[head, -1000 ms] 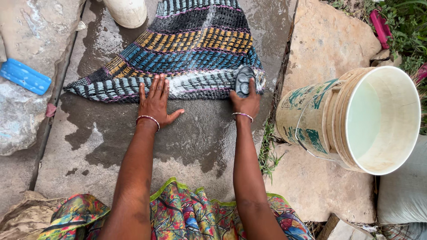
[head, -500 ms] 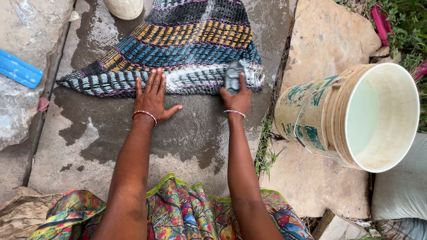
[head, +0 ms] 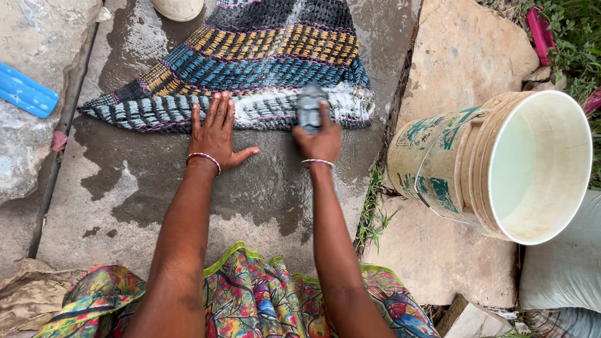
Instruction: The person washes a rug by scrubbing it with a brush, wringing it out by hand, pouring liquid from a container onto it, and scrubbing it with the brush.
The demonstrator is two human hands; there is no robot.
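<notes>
A striped knitted cloth (head: 269, 59) in blue, yellow, black and grey lies spread flat on a wet stone slab (head: 144, 188). White soap foam covers its near hem. My left hand (head: 216, 134) presses flat on the hem's edge, fingers apart. My right hand (head: 319, 134) grips a dark grey scrubbing brush (head: 311, 106) that rests on the foamy hem, right of the left hand. Both wrists wear thin bangles.
A cream bucket (head: 501, 166) with green print lies tipped on its side at the right. A blue plastic paddle (head: 25, 94) lies on the stone at far left. A pale pot base (head: 178, 7) stands at the top. Grass grows in the slab gaps. My patterned skirt (head: 250, 300) fills the bottom.
My right hand has slid the brush leftward along the hem, from the cloth's right corner toward the middle. The left hand has stayed pressed in place.
</notes>
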